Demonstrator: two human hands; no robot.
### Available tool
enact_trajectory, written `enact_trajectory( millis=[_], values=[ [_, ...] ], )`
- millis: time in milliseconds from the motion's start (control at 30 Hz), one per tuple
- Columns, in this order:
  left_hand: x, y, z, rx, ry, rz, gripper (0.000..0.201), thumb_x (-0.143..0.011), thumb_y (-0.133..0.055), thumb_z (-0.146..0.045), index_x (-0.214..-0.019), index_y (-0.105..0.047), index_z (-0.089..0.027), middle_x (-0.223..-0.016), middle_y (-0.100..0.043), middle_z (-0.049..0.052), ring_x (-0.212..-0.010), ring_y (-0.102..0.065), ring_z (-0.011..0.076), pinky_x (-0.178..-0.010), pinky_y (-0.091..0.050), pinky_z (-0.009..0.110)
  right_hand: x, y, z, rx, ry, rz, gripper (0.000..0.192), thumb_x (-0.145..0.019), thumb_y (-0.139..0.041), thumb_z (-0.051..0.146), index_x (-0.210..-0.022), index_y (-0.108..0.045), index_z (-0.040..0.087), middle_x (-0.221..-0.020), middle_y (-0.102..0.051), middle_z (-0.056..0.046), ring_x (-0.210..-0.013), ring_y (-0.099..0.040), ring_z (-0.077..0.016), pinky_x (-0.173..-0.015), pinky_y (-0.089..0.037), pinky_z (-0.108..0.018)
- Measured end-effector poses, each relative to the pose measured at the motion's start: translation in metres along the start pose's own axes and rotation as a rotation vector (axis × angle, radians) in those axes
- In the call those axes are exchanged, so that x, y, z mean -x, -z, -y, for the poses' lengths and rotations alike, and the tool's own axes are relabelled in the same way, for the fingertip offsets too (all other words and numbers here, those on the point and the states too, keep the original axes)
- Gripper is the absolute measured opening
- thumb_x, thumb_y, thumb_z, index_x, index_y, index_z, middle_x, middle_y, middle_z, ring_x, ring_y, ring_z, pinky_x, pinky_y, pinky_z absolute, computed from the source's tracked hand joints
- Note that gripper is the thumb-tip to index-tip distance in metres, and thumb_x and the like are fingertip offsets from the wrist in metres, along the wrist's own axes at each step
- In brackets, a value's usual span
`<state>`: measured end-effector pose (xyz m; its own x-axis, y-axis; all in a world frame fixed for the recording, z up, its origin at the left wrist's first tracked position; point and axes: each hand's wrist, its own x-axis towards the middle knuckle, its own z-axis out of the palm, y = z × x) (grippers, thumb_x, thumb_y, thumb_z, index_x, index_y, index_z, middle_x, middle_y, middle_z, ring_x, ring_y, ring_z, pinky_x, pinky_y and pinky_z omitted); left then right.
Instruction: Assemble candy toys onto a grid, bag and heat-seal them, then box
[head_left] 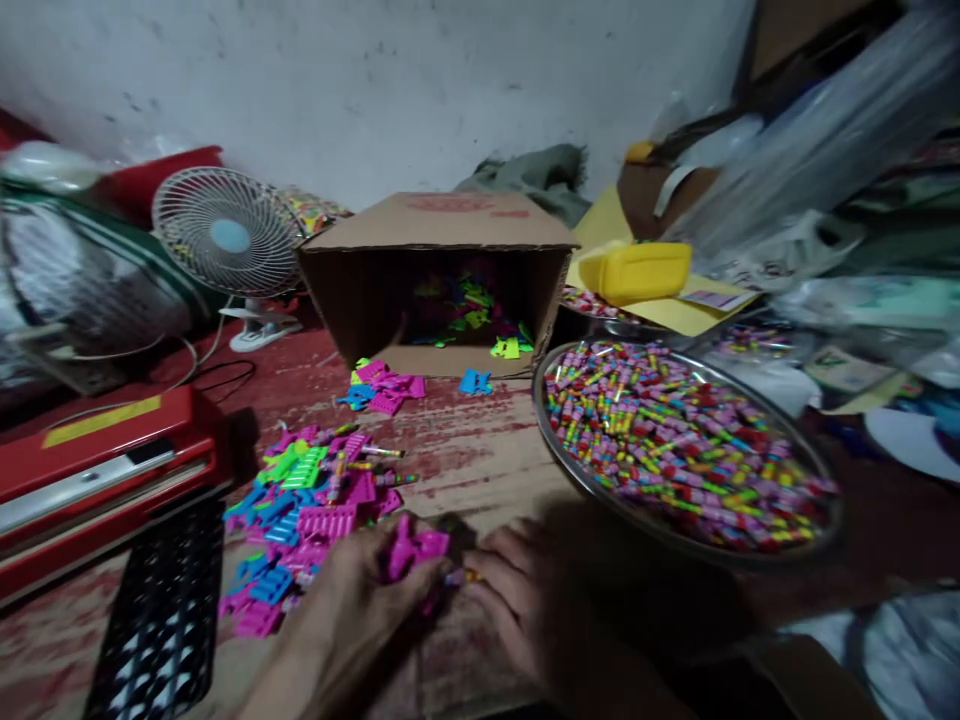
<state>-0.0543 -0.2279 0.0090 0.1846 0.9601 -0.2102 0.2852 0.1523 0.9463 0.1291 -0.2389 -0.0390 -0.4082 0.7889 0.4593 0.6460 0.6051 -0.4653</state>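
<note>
My left hand [360, 590] is closed around a bright pink plastic piece [416, 545], whose exact kind I cannot make out. Close beside it, my right hand [517, 590] pinches a small, short stick with coloured bands [466, 577], its tip turned toward the pink piece. Whether the two touch is hard to see in the blur. Left of my hands lies a pile of pink, blue and green ribbed plastic pieces [300, 525], with a few banded sticks on top. A round metal tray [551, 440] at right holds many similar short banded sticks [675, 440].
An open cardboard box [442, 225] lies on its side at the back, with coloured plastic pieces inside and at its mouth. At left are a red sealing machine [112, 460], a black perforated mat [161, 610] and a white fan [229, 235]. A yellow container [637, 272] sits behind the tray.
</note>
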Motion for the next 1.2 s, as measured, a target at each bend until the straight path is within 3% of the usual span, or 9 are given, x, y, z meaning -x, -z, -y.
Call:
enact_trajectory(
  millis=[167,267,367,467,567,700,900,1033,1200],
  values=[
    [0.019,0.028,-0.01,-0.163,0.105,0.068,0.034,-0.08,-0.059,-0.047,-0.065,-0.054,-0.016,-0.055,-0.04,-0.004,-0.051,-0.031,0.0079,-0.046,-0.023,0.02,-0.011,-0.016,0.033,-0.131,-0.003,0.047,0.017,-0.089,-0.049,0.017,-0.097,-0.064,0.022,-0.089,-0.063,-0.005,-0.086,-0.057,-0.0202,-0.074,-0.048,-0.033],
    [0.044,0.047,-0.016,-0.285,0.149,0.022,0.037,-0.082,-0.059,-0.05,-0.07,-0.056,-0.015,-0.06,-0.045,-0.004,-0.054,-0.034,0.0078,-0.047,-0.023,0.02,-0.001,-0.032,0.033,-0.193,0.079,0.047,0.023,-0.09,-0.045,0.017,-0.101,-0.063,0.025,-0.091,-0.065,-0.006,-0.087,-0.061,-0.0207,-0.075,-0.052,-0.033],
    [0.066,0.082,-0.005,-0.243,0.06,-0.251,0.035,-0.087,-0.055,-0.05,-0.099,-0.061,-0.018,-0.074,-0.061,-0.001,-0.066,-0.052,0.0113,-0.058,-0.038,0.02,-0.001,-0.054,0.028,-0.205,0.168,-0.007,0.02,-0.09,-0.048,0.02,-0.101,-0.062,0.026,-0.086,-0.068,-0.004,-0.079,-0.065,-0.0211,-0.068,-0.055,-0.032],
    [0.08,0.12,0.033,-0.338,-0.013,-0.653,0.038,-0.092,-0.045,-0.048,-0.111,-0.059,-0.018,-0.089,-0.068,0.006,-0.081,-0.062,0.0178,-0.075,-0.048,0.03,-0.013,-0.07,0.049,-0.292,0.12,0.003,0.017,-0.091,-0.048,0.024,-0.103,-0.06,0.026,-0.091,-0.07,-0.004,-0.079,-0.068,-0.0194,-0.065,-0.056,-0.028],
    [0.081,0.135,0.086,-0.693,-0.071,-0.716,0.03,-0.087,-0.055,-0.039,-0.103,-0.065,-0.016,-0.116,-0.066,0.013,-0.114,-0.057,0.0296,-0.099,-0.044,0.048,-0.033,-0.087,0.086,-0.398,0.115,0.096,0.019,-0.091,-0.044,0.023,-0.099,-0.061,0.024,-0.091,-0.071,-0.005,-0.081,-0.069,-0.0185,-0.068,-0.056,-0.026],
    [0.084,0.114,0.125,-0.891,-0.152,-0.707,0.036,-0.088,-0.054,-0.034,-0.118,-0.062,-0.016,-0.136,-0.054,0.013,-0.136,-0.037,0.0338,-0.107,-0.04,0.056,-0.057,-0.113,0.099,-0.399,0.045,0.243,0.021,-0.091,-0.042,0.022,-0.083,-0.061,0.021,-0.076,-0.069,-0.002,-0.066,-0.066,-0.0167,-0.061,-0.051,-0.026],
    [0.092,0.059,0.121,-0.959,-0.245,-0.768,0.033,-0.087,-0.058,-0.026,-0.119,-0.059,-0.019,-0.135,-0.056,0.01,-0.134,-0.038,0.0338,-0.099,-0.048,0.056,-0.079,-0.112,0.049,-0.347,-0.122,0.401,0.022,-0.091,-0.047,0.037,-0.082,-0.06,0.021,-0.06,-0.057,0.002,-0.053,-0.053,-0.0133,-0.049,-0.038,-0.023],
    [0.092,0.033,0.117,-0.975,-0.253,-0.754,0.036,-0.086,-0.057,-0.024,-0.121,-0.056,-0.019,-0.137,-0.055,0.009,-0.13,-0.04,0.0369,-0.09,-0.051,0.059,-0.091,-0.096,0.051,-0.271,-0.022,0.282,0.02,-0.09,-0.048,0.032,-0.078,-0.059,0.02,-0.066,-0.056,0.001,-0.059,-0.052,-0.0126,-0.057,-0.039,-0.025],
    [0.097,0.031,0.115,-0.907,-0.272,-0.667,0.039,-0.082,-0.062,-0.025,-0.121,-0.056,-0.022,-0.137,-0.055,0.007,-0.127,-0.043,0.036,-0.088,-0.052,0.058,-0.087,-0.092,0.08,-0.295,0.051,0.169,0.018,-0.091,-0.05,0.028,-0.078,-0.058,0.019,-0.066,-0.055,0.002,-0.062,-0.052,-0.0111,-0.062,-0.038,-0.023]
  ],
)
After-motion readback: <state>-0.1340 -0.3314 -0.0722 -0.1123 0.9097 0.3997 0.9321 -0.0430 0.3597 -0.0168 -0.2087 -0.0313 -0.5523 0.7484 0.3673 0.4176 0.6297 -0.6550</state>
